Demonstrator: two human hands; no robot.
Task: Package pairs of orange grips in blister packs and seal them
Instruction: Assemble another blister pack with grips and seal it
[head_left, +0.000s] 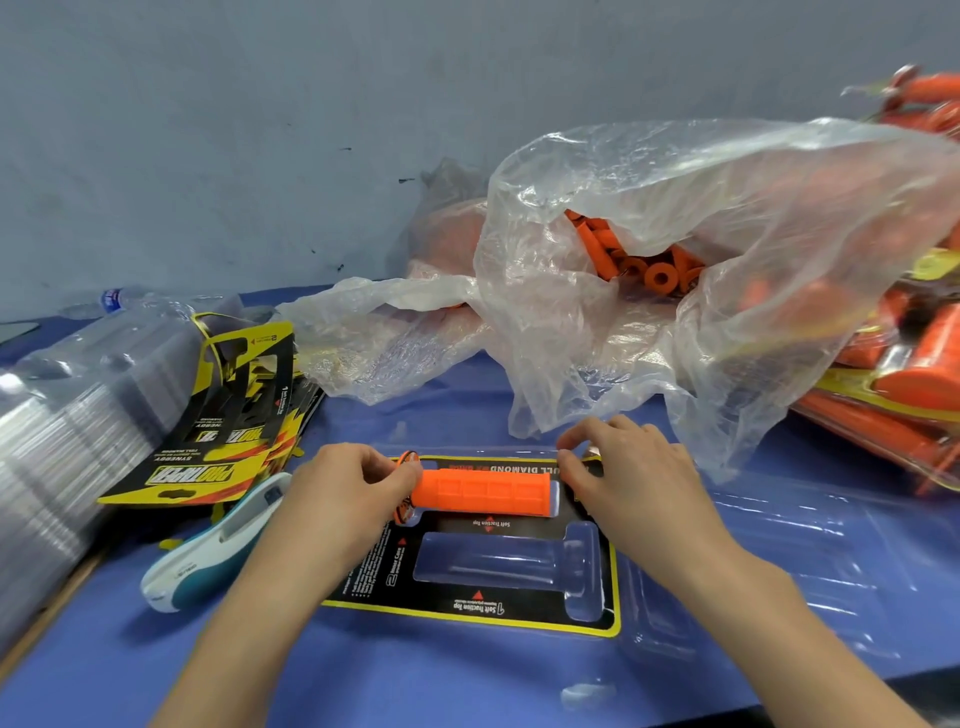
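Observation:
An orange grip (485, 492) lies across the upper cavity of an open blister pack (498, 566) with a black and yellow card insert, on the blue table. My left hand (358, 483) pinches the grip's flanged left end. My right hand (628, 467) has its fingers curled at the grip's right end, which it hides. The lower cavity (511, 564) holds nothing. A clear plastic bag (701, 249) behind holds several loose orange grips (639, 260).
A stack of clear blister shells (67, 415) and printed cards (218, 431) lies at the left. A white and teal stapler-like tool (218, 540) rests beside my left forearm. Finished packs (904, 379) pile at the right. A clear shell half (810, 551) lies right of the pack.

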